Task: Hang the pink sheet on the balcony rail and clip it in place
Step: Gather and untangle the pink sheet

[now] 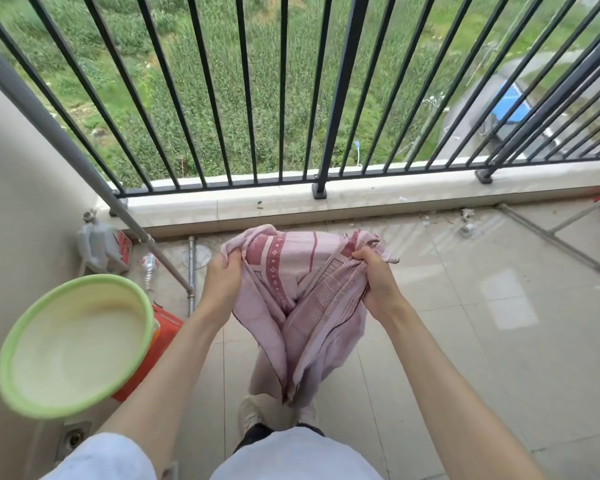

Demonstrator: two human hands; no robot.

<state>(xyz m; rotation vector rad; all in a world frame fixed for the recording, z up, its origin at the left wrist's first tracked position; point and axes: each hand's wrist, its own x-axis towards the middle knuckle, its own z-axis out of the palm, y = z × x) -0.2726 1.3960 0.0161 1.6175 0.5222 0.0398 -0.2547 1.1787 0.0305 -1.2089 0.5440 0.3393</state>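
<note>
Balcony rail (257, 98): dark vertical bars along the low ledge, well apart from the sheet. Pink sheet (302, 292): patterned, bunched, hung in front of the person above the tiled floor (465, 341). Green-rimmed basin (73, 344): lower left, by the wall. Left hand (222, 271) and right hand (378, 271): apart, each gripped an upper edge of the sheet.

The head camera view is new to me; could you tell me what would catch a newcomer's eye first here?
First, the pink sheet at centre, bunched and hanging between the left hand and right hand, each gripping an upper corner. Behind it the dark balcony rail spans the top, with green fields far below. At lower left a green basin sits tilted beside the wall.
</note>
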